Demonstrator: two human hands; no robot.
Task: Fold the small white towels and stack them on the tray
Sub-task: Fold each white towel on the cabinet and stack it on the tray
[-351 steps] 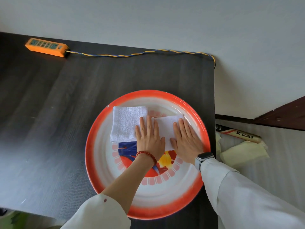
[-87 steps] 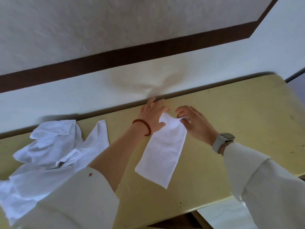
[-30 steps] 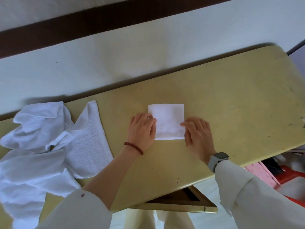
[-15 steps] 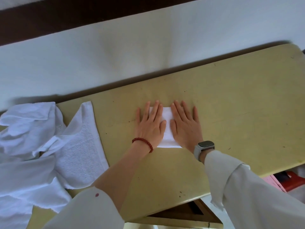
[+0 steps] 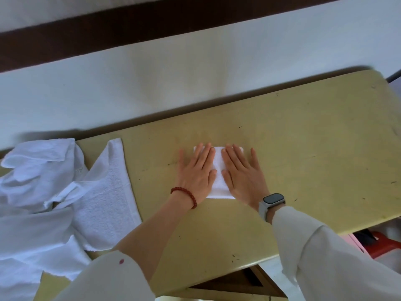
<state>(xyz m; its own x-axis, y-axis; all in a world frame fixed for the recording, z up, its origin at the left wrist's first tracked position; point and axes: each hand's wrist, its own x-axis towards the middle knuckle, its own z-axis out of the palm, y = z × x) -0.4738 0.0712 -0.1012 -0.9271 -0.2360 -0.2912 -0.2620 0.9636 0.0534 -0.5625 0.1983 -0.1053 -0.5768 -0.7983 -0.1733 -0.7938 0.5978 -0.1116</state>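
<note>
A small white towel (image 5: pixel 219 173), folded into a rectangle, lies flat on the yellow table (image 5: pixel 303 148). My left hand (image 5: pixel 196 172), with a red bead bracelet at the wrist, presses flat on the towel's left half. My right hand (image 5: pixel 243 173), with a grey watch at the wrist, presses flat on its right half. Only a strip of towel shows between the two hands. A heap of loose white towels (image 5: pixel 47 196) lies at the table's left end. The tray is out of view.
The table stands against a white wall (image 5: pixel 152 72) with a dark brown band. A red and pink stool (image 5: pixel 377 246) shows below the table's right front edge. A wooden frame (image 5: pixel 234 283) sits under the front edge.
One second ago my hands gripped the folded towel's side edges; they moved onto it and now press it flat with fingers spread slightly wider.
</note>
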